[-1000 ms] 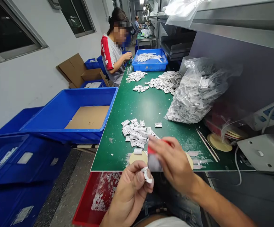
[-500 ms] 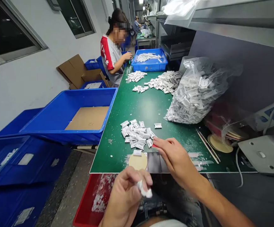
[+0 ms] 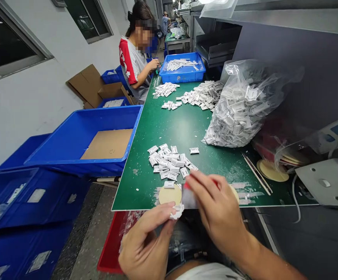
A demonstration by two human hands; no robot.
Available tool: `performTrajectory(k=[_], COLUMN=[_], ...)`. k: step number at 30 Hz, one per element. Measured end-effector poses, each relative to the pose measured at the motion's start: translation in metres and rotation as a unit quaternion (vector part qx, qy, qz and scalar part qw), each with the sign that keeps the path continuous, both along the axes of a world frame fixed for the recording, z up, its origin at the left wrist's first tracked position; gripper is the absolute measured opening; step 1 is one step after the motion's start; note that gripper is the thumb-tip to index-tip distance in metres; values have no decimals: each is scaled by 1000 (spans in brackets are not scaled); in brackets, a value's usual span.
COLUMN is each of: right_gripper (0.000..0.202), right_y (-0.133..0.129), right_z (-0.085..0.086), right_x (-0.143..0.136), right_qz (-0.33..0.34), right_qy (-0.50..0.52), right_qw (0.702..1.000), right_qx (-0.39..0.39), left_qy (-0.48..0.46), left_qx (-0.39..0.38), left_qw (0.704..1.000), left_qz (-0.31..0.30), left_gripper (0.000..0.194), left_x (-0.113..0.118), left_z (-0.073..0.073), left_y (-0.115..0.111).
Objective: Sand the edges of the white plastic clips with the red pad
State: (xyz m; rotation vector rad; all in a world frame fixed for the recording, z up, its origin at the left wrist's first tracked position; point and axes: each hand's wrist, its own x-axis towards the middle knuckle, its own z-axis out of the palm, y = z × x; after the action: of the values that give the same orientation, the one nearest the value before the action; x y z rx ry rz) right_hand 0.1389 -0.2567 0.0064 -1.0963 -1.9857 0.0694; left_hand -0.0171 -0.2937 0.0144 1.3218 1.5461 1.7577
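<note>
My left hand [image 3: 151, 237] pinches a small crumpled white piece [image 3: 177, 212] between thumb and fingertips, just off the table's front edge. My right hand [image 3: 218, 206] is curled, smeared by motion, above a grey plate [image 3: 189, 197] at that edge. Bits of a red object [image 3: 187, 186] show at its fingers; its kind I cannot make out. To the plate's left lies a round cream disc [image 3: 169, 195] with a small white plastic part [image 3: 169, 184] on its far rim. Beyond is a loose pile of similar white parts [image 3: 169, 161], and a single part [image 3: 194, 150] lies apart to the right.
A clear bag of white parts [image 3: 239, 112] stands on the right of the green table [image 3: 183, 126]. Two thin tools [image 3: 256, 173] lie near more discs [image 3: 272, 170]. Blue bins [image 3: 84, 167] line the left. A red bin [image 3: 110, 249] sits below. A co-worker [image 3: 136, 62] sits beyond.
My left hand has moved the white piece up toward the table edge. My right hand has lifted off the plate and curled its fingers. The view has shifted slightly.
</note>
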Motion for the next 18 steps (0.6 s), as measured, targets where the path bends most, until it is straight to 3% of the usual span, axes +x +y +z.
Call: performTrajectory(k=[2, 5, 8, 12, 13, 16, 18], right_gripper=[34, 34, 30, 33, 32, 26, 28], right_y=[3, 4, 4, 3, 3, 7, 6], right_z=[1, 3, 7, 9, 7, 0, -4], right_x=[0, 1, 2, 2, 2, 3, 4], right_qz=[-15, 43, -42, 79, 70, -36, -42], right_qy=[-4, -2, -23, 0, -11, -45, -36], right_qw=[1000, 999, 998, 997, 997, 994, 993], right_qx=[-9, 32, -50, 9, 3, -91, -106], left_qy=[-7, 1, 20, 10, 5, -6, -19], left_qx=[3, -1, -8, -16, -20, -27, -34], left_qw=[1000, 1000, 1000, 1000, 1000, 1000, 999], left_qz=[4, -10, -5, -14, -9, -2, -15], left_gripper=[24, 19, 18, 21, 21, 22, 22], left_x=[0, -5, -11, -15, -15, -16, -16], left_z=[-1, -3, -6, -9, -10, -12, -12], left_y=[0, 2, 2, 1, 0, 0, 1])
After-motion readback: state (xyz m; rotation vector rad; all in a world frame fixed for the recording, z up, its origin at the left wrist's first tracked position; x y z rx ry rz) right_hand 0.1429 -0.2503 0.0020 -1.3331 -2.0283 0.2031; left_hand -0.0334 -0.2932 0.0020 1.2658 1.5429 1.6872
